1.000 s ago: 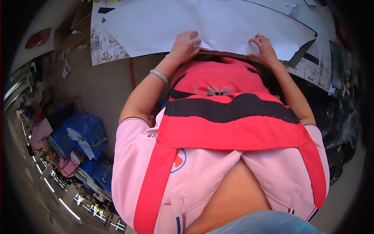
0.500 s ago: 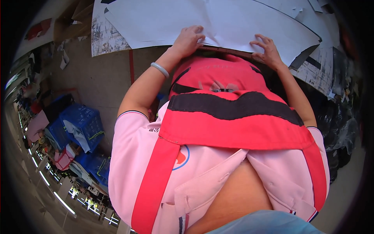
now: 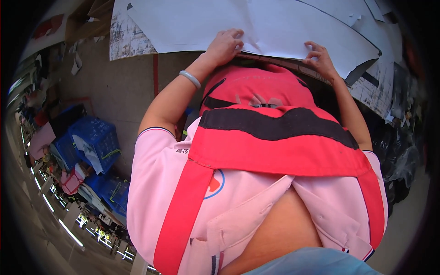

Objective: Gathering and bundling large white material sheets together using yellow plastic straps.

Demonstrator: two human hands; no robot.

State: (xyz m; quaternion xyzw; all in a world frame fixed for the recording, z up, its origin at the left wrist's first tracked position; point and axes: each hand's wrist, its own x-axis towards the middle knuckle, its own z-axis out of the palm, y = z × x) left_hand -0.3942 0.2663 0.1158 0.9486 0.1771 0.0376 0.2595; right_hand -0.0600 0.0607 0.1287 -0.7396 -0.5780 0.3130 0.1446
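Both hands sit on the near edge of a large white paper sheet (image 3: 275, 25) spread over the worktop (image 3: 380, 98), apart from each other, so the sheet is steadied at two spots rather than one. The left hand (image 3: 224, 46) rests palm down, fingers curled over the edge; its grip looks narrow and pressing on the paper, though whether the thumb is under the sheet I cannot tell. The right hand (image 3: 321, 59) has its fingertips hooked at the edge, a narrow pinch-like grip on the sheet, probably to lift or square that side. Just beyond the right grip the sheet ends in a pointed corner overhanging darker printed paper (image 3: 366, 94). A pale bangle (image 3: 190, 79) sits on the wrist just behind the left grip. Between both grips and the camera hangs a red apron (image 3: 275, 137) with a black band over a pink shirt (image 3: 156, 183), hiding the worktop's front. Well off to the left of the left grip, on the floor (image 3: 119, 87), stand blue crates (image 3: 94, 140) with scraps in them.
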